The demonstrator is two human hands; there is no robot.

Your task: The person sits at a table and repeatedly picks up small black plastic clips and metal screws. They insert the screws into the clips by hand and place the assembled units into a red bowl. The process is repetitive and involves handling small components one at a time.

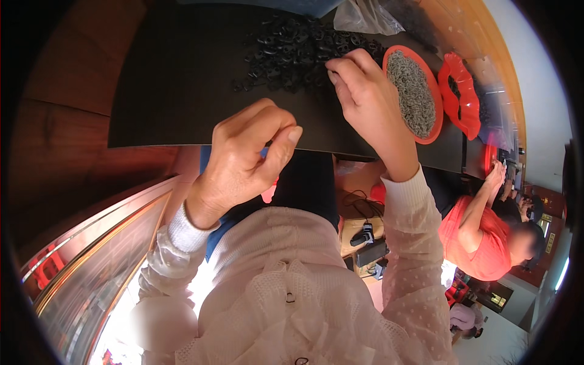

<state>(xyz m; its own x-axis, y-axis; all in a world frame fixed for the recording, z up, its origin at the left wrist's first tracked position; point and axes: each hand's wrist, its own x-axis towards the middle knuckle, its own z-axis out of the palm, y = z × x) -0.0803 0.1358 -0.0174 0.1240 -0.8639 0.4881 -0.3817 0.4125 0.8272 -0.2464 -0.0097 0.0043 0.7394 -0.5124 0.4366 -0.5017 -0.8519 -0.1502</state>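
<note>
My left hand (243,149) is held in front of the table's near edge, its fingers curled in and thumb pressed near the forefinger. Whatever it may hold is hidden. Farther right, my right hand (368,85) reaches over the dark table (176,79), with thumb and forefinger brought together at the near right side of a heap of small black plastic pieces (292,55). Anything between those fingertips is too small to make out. Just right of this hand stands an orange-red bowl (439,100) full of small grey metal pieces that look like screws.
A red wavy-edged dish (468,115) is right of the bowl. Clear plastic bags (365,17) lie at the back. On the right, a person in a coral shirt (480,237) works with their hands raised. Below the table are a cable and a dark box (372,252).
</note>
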